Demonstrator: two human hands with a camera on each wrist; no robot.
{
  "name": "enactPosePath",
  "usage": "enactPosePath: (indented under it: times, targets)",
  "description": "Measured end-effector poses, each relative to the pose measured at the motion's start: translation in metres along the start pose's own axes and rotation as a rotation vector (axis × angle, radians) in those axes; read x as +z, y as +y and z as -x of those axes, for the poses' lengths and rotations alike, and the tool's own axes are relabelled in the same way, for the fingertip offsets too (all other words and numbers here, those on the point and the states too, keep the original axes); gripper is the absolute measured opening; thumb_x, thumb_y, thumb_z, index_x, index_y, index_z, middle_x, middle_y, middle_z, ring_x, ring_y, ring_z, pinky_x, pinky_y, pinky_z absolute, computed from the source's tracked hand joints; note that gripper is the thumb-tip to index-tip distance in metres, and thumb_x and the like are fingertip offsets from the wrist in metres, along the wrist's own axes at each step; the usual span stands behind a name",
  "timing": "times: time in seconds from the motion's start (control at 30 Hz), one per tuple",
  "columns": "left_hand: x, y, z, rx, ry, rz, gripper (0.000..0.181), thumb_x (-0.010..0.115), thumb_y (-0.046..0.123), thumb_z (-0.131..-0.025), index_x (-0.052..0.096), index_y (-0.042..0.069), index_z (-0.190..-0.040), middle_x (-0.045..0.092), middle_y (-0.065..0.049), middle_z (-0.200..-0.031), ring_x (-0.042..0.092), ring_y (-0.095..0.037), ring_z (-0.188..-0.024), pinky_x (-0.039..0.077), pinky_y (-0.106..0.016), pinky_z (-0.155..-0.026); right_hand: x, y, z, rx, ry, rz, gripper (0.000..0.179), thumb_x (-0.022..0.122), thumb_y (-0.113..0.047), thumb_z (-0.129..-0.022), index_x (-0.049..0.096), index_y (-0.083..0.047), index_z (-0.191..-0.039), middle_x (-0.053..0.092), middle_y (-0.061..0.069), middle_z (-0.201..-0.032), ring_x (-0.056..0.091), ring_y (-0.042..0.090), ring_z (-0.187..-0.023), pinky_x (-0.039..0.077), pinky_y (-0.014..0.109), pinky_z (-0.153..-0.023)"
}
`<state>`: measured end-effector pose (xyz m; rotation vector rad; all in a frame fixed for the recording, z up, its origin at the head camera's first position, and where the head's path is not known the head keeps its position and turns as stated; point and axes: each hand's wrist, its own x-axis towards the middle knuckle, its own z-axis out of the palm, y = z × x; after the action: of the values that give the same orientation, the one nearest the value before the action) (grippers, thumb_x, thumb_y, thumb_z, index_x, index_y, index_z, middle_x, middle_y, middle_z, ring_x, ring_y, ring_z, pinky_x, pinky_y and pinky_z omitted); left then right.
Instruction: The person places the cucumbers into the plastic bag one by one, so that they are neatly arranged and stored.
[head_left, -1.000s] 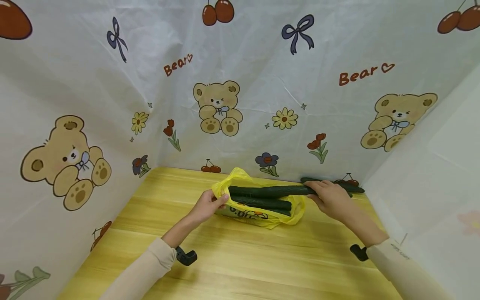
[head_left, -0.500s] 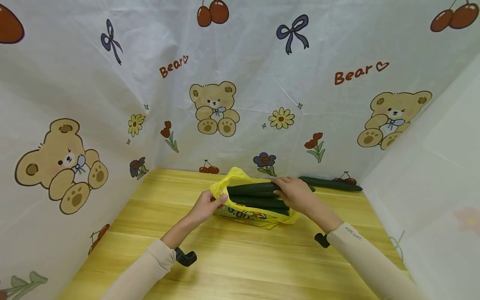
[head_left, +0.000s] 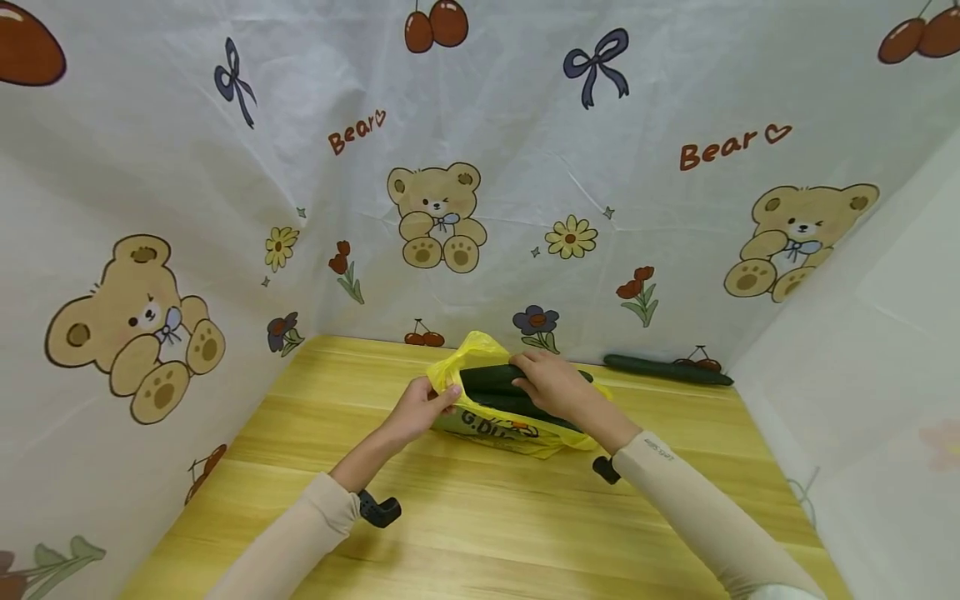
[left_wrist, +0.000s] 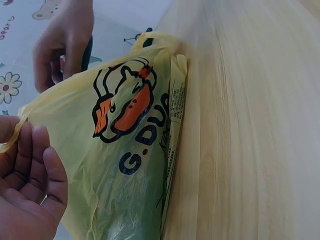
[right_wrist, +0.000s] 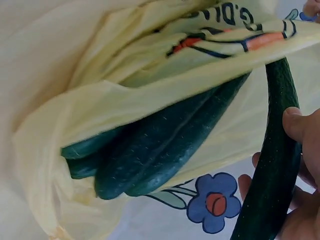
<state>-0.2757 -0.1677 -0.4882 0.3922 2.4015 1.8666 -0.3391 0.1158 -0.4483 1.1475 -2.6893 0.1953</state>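
Observation:
A yellow plastic bag (head_left: 491, 429) printed with a duck lies on its side near the back wall, its mouth spread wide. At the left end of that mouth, my left hand (head_left: 411, 414) pinches the rim; the left wrist view shows the bag's edge (left_wrist: 21, 131) between thumb and fingers. My right hand (head_left: 557, 385) reaches over the opening and grips a dark green cucumber (right_wrist: 274, 150), whose far end is inside the bag. Several other cucumbers (right_wrist: 155, 142) lie side by side within, partly hidden by the plastic.
One more cucumber (head_left: 667, 369) lies along the foot of the back wall on the right. Printed cloth (head_left: 525, 275) stands behind and at the sides of the wooden table (head_left: 465, 533). A black wrist device (head_left: 380, 509) hangs under the left wrist.
My right hand has carried the cucumber leftward from the right of the bag into its mouth. The left hand keeps its hold on the rim.

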Motion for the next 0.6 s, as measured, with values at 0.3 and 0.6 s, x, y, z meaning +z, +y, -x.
enactPosePath:
  times: [0.3,0.6]
  targets:
    - [0.002,0.002,0.002,-0.001,-0.005,0.007,0.028,0.060,0.026,-0.113,0.063,0.000,-0.122,0.064,-0.032,-0.114,0.068,-0.038,-0.095,0.060,-0.058,-0.092,0.000,0.007,-0.002,0.040,-0.015,0.025,0.032,0.070,-0.028,-0.107,0.070,-0.013,-0.134,0.073,0.006,-0.129,0.071,0.029,-0.113,0.060,0.052,-0.100]
    - [-0.001,-0.001,-0.001,0.010,-0.004,0.038,0.038,0.060,0.026,-0.113,0.061,-0.008,-0.131,0.067,-0.017,-0.103,0.066,-0.018,-0.085,0.061,-0.035,-0.082,-0.015,0.020,0.004,0.042,0.022,0.078,0.025,0.073,-0.020,-0.105,0.074,-0.015,-0.129,0.076,0.007,-0.130,0.070,0.031,-0.116,0.058,0.052,-0.104]
